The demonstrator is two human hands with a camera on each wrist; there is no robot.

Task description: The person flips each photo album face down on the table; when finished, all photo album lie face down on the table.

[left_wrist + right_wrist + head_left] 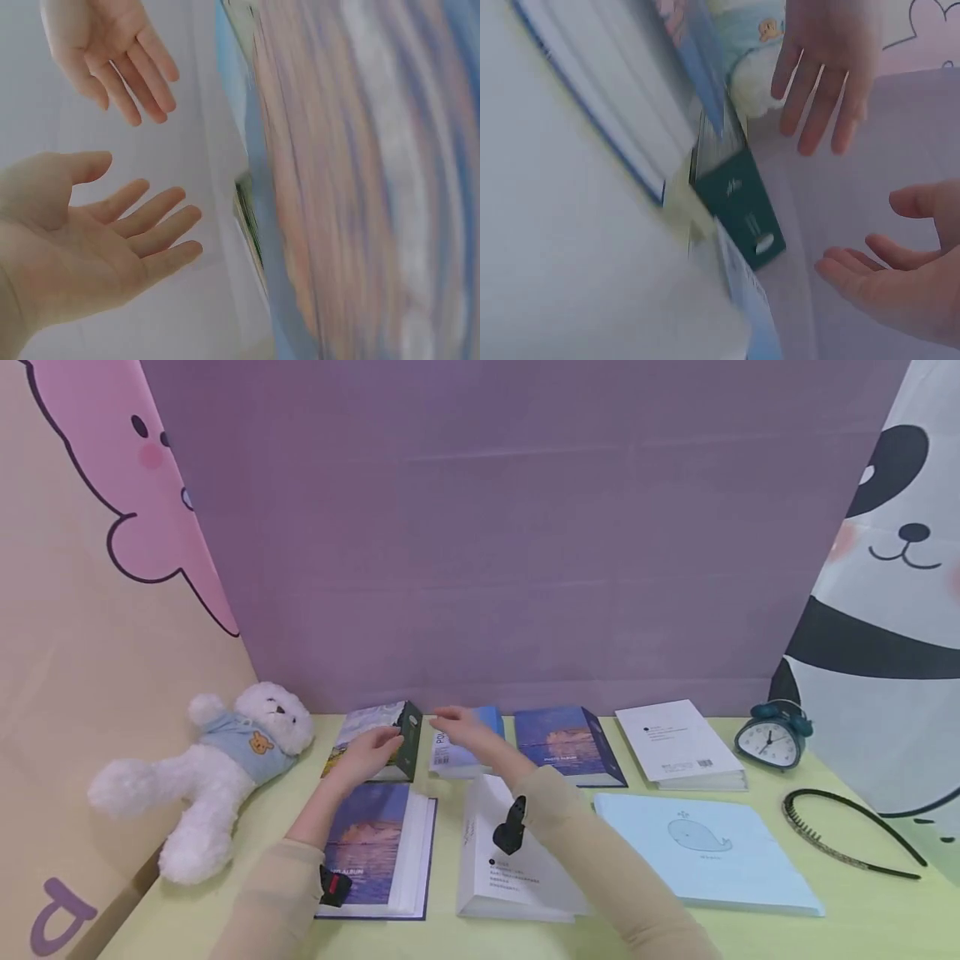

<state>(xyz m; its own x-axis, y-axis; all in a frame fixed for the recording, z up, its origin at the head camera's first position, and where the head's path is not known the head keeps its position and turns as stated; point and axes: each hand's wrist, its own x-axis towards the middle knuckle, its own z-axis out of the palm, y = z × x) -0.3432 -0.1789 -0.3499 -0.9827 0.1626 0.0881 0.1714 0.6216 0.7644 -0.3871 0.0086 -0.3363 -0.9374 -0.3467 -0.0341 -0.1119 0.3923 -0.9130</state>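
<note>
My left hand (367,753) is raised in front of a thick book with a dark green spine (409,742) at the back left. To its right, my right hand (471,733) hovers before a blue and white book (457,762). The two palms face each other with a gap between them, and neither holds anything. Both wrist views show relaxed, spread fingers on the left hand (97,247) and the right hand (900,281). Below the left hand lies a purple-blue photo album (367,843); a thick white book (483,868) lies partly under the right forearm.
At the back lie another photo album (562,747) and a white book (675,739). A light blue whale-print item (705,852) lies front right, near an alarm clock (771,743) and a toothed black headband (825,847). A white plush bear (213,777) lies on the left.
</note>
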